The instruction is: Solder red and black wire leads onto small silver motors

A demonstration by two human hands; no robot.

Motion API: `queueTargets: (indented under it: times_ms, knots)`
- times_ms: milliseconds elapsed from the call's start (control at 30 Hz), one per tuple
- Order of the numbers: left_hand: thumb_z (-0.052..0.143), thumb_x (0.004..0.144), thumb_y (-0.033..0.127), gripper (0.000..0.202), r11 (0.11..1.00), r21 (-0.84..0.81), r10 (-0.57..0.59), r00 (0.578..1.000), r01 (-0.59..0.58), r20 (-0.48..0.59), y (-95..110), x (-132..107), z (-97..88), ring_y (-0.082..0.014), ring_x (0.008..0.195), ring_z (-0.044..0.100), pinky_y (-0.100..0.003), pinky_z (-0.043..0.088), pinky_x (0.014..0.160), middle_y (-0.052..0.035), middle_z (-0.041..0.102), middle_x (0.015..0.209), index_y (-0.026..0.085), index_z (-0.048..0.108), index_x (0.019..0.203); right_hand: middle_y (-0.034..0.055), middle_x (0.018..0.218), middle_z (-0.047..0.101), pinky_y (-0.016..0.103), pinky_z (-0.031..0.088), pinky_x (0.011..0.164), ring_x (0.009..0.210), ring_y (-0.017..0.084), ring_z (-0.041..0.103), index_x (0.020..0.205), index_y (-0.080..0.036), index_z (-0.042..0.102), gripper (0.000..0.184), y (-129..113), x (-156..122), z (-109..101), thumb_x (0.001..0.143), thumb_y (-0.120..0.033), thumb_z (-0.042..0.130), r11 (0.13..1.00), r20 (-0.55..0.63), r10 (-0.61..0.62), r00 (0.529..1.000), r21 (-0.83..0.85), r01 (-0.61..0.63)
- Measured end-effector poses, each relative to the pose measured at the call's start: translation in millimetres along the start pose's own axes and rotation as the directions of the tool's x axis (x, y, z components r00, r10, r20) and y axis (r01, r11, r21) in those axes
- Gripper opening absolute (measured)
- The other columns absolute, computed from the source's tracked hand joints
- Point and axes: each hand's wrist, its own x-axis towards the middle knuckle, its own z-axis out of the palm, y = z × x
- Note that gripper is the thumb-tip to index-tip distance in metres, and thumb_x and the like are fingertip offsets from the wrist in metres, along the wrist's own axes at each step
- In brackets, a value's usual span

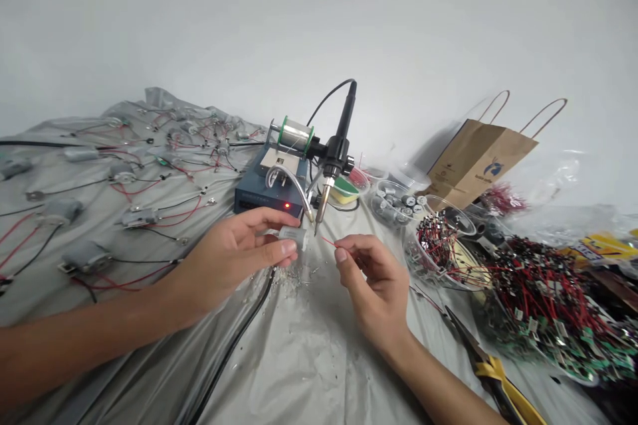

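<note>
Between thumb and fingers, my left hand grips a small grey electric motor, its end turned toward the soldering iron. My right hand pinches a thin red wire whose free end points left at the iron's tip. The soldering iron hangs in a stand with its tip down, between the two hands. Just left of that tip ends a curved metal solder feed tube. Behind sits a blue soldering station with a lit red light and a solder spool on top.
Motors with red and black wires lie spread across the left. On the right are a tub of bare motors, a heap of wired parts, yellow-handled pliers and a paper bag. A black cable crosses the grey sheet.
</note>
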Motion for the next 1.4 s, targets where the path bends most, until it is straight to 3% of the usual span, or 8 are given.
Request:
queueTargets:
  times_ms: [200,333,467,633,1033,1400]
  knots:
    - [0.093,0.084,0.043,0.041,0.999,0.045,0.025,1.0,-0.025,-0.004,-1.1,-0.8,1.9,-0.0148,0.084,0.072,-0.025,0.058,0.078,0.0001,0.078,0.09,0.024,0.077,0.117,-0.0025,0.069,0.066,0.024,0.048,0.054,0.056,0.011,0.056,0.094,-0.022,0.073,0.007,4.3,1.6,-3.2,0.098,-0.021,0.068,0.984,0.019,-0.134,0.991,-0.118,0.135]
    - [0.091,0.086,0.043,0.038,0.997,0.068,0.042,0.999,-0.044,0.032,-2.0,-2.1,2.1,-0.0148,0.084,0.071,-0.026,0.057,0.079,0.0009,0.076,0.09,0.024,0.077,0.117,-0.0015,0.072,0.068,0.026,0.048,0.056,0.057,0.011,0.056,0.095,-0.022,0.073,0.008,6.2,0.9,-4.4,0.099,-0.019,0.067,0.978,0.015,-0.16,0.987,-0.132,0.16]
    - [0.091,0.087,0.043,0.035,0.996,0.072,0.048,0.998,-0.049,0.028,-2.5,-3.4,2.5,-0.0132,0.087,0.07,-0.025,0.056,0.081,0.0019,0.078,0.097,0.027,0.076,0.115,-0.0031,0.071,0.064,0.025,0.046,0.055,0.058,0.011,0.053,0.099,-0.022,0.073,0.01,6.1,0.6,-6.4,0.1,-0.015,0.066,0.963,0.026,-0.225,0.974,-0.147,0.226]
    - [0.089,0.089,0.043,0.034,0.996,0.069,0.046,0.998,-0.049,0.041,-2.6,-2.6,1.7,-0.0132,0.086,0.069,-0.024,0.055,0.081,0.003,0.077,0.092,0.027,0.076,0.116,-0.0043,0.071,0.058,0.024,0.041,0.057,0.063,0.01,0.049,0.103,-0.023,0.074,0.015,0.4,-0.2,-7.5,0.099,-0.011,0.066,0.953,0.025,-0.272,0.962,-0.133,0.273]
    - [0.094,0.084,0.038,0.032,0.995,0.007,0.102,0.995,-0.102,-0.004,-1.6,0.3,4.1,-0.0153,0.079,0.067,-0.025,0.054,0.073,0.0002,0.077,0.085,0.024,0.079,0.109,-0.0021,0.072,0.06,0.026,0.037,0.053,0.062,0.011,0.05,0.097,-0.025,0.081,0.009,-2.4,2.3,-4.5,0.096,-0.019,0.075,0.998,-0.08,-0.061,0.995,0.025,0.063]
    - [0.093,0.087,0.036,0.028,0.994,-0.026,0.108,0.994,-0.107,0.014,-2.7,-0.6,4.0,-0.0135,0.084,0.073,-0.021,0.057,0.074,0.0025,0.08,0.086,0.028,0.079,0.109,-0.0039,0.067,0.056,0.024,0.035,0.051,0.059,0.01,0.047,0.095,-0.026,0.082,0.011,-10.8,0.9,-3.7,0.094,-0.016,0.075,0.998,-0.088,-0.049,0.995,0.021,0.051]
